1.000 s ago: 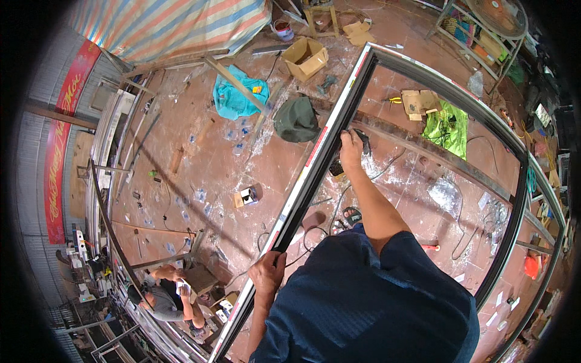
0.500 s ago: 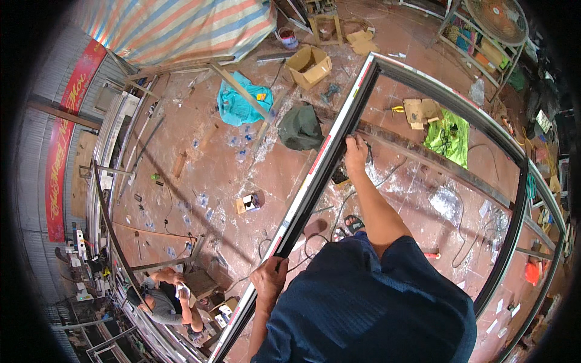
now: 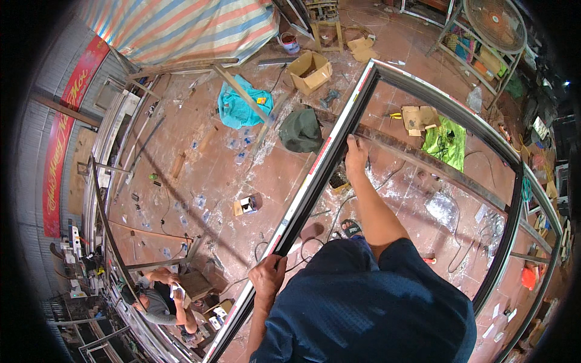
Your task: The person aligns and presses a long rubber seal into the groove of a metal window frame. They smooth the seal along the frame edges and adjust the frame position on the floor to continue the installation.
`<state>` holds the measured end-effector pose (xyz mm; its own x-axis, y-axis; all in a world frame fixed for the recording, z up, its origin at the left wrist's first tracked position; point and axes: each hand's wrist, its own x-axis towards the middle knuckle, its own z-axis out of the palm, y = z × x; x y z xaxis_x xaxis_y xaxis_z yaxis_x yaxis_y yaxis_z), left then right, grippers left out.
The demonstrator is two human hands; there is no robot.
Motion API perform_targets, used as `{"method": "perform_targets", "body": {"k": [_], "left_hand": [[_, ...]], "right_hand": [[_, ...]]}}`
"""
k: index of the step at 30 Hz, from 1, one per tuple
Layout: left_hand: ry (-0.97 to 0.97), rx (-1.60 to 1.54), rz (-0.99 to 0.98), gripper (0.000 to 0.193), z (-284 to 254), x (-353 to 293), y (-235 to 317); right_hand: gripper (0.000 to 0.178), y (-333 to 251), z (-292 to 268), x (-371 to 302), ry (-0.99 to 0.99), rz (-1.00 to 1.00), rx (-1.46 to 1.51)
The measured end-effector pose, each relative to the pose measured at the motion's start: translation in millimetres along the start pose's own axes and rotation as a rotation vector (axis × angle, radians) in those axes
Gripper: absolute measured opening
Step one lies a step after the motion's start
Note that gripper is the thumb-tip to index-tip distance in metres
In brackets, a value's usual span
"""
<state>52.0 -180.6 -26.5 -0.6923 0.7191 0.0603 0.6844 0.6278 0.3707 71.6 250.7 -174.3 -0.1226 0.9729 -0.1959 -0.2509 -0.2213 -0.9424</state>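
Gripping the near rail of a large dark metal frame [image 3: 315, 175], the left hand [image 3: 266, 275] is curled shut around the bar low in the view, fingers wrapped over its edge. The right hand [image 3: 356, 151] is stretched out farther along the same rail, fingers closed on it near the upper half. That rail's long axis runs on a slant from the lower left, beside the person's hip, up toward the upper right, where it meets a corner and the frame turns to run across to the right. The frame is held up off the red tiled floor [image 3: 200, 181], which shows through its opening. Its far right side bends along the rim of the view and its lowest end is cut off at the bottom edge.

The person's dark blue shirt [image 3: 369, 308] hides the lower part of the opening. Beyond the rail lie a dark green cloth [image 3: 301, 130], a teal cloth [image 3: 239, 109] and an open cardboard box [image 3: 310, 71]. Another person [image 3: 160, 296] crouches at lower left; what they hold is too small to tell.
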Motion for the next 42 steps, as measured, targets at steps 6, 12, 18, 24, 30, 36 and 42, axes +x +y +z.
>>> {"method": "perform_targets", "body": {"k": [6,12,18,24,30,36,42], "left_hand": [[0.001,0.021,0.009,0.021,-0.3,3.2,2.2],[-0.007,0.005,0.021,0.020,0.0,2.4,-1.1],[-0.021,0.004,-0.002,0.020,-3.3,2.1,2.3],[-0.041,0.011,-0.001,0.021,-0.7,3.7,-0.4],[-0.055,0.016,-0.028,0.020,-0.5,0.5,-1.7],[-0.009,0.002,0.005,0.021,-1.0,-1.5,0.4],[-0.039,-0.005,-0.030,0.020,-0.7,1.8,3.9]], "right_hand": [[0.040,15.2,-5.8,-60.3,-0.044,-0.022,-0.136],[0.039,32.6,-11.9,-121.1,-0.189,0.127,0.023],[0.038,30.1,-21.2,-154.2,-0.334,0.227,0.042],[0.033,36.3,-28.5,-143.8,-0.446,0.211,0.008],[0.031,26.6,-25.6,-144.4,-0.427,0.251,-0.023],[0.032,23.2,-31.9,-126.3,-0.457,0.196,0.008],[0.032,31.0,-22.5,-128.3,-0.353,0.136,-0.114]]}}
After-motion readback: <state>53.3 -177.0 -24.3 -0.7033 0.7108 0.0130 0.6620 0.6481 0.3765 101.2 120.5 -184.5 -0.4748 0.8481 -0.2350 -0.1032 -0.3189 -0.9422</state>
